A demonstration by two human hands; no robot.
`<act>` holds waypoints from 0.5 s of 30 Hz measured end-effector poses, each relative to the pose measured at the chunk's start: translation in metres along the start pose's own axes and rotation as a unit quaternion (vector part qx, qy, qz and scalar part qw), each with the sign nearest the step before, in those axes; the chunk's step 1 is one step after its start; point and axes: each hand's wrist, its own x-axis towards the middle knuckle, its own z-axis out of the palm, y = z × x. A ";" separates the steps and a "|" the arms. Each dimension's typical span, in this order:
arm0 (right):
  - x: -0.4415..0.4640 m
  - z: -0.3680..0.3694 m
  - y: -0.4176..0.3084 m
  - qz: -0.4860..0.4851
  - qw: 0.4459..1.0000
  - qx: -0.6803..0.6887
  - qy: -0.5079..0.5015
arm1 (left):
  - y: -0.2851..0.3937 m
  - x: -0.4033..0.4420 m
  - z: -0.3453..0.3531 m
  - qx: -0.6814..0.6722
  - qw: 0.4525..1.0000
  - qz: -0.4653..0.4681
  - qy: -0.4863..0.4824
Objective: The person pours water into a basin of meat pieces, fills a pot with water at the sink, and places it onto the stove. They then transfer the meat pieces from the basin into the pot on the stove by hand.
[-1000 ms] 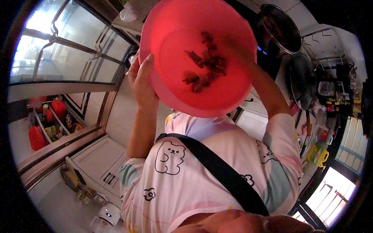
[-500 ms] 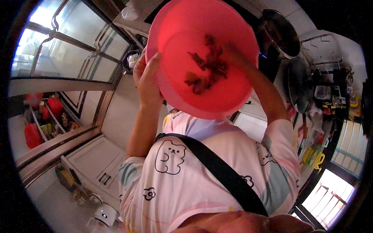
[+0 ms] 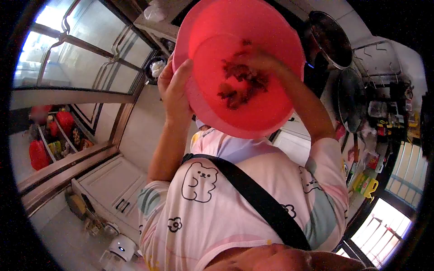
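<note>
A large red basin point(image 3: 217, 108) is tilted toward the camera, held up in front of my chest. My left hand point(image 3: 177, 83) grips its left rim, thumb on the inner side and fingers behind. Several dark brown, ragged pieces of food point(image 3: 239, 86) lie on the basin's bottom. Inside the basin, my right hand point(image 3: 260, 61) reaches in from the right and is at the upper edge of the pieces. Its fingers are blurred and dark against them, so their grip cannot be made out.
A deep pot point(image 3: 330, 40) stands at the upper right, with a dark pan point(image 3: 351, 99) below it. A wire rack point(image 3: 377, 58) is farther right. A yellow-green bottle point(image 3: 364, 184) stands at the right. Cabinet doors point(image 3: 108, 189) are at the lower left, windows point(image 3: 86, 49) at the upper left.
The basin and my left hand have shifted slightly right. My right hand has moved farther left over the pieces, and the upper pieces have changed position.
</note>
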 end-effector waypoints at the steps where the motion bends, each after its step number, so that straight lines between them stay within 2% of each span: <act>1: -0.001 -0.001 -0.003 -0.010 1.000 0.010 0.000 | 0.000 0.001 -0.002 -0.001 1.000 -0.001 -0.001; 4: 0.003 -0.017 0.000 -0.042 0.998 0.003 0.043 | 0.001 0.002 -0.004 -0.013 0.999 -0.016 -0.025; 8: 0.025 -0.045 0.026 -0.087 0.973 -0.168 0.132 | 0.002 0.000 -0.003 -0.025 0.999 -0.014 -0.030; 12: 0.045 -0.027 0.043 -0.134 0.926 -0.300 0.186 | 0.002 0.002 -0.001 -0.013 0.999 -0.023 -0.021; 15: 0.051 -0.023 0.047 -0.166 0.927 -0.278 0.188 | 0.002 0.000 0.002 -0.008 1.000 -0.007 0.005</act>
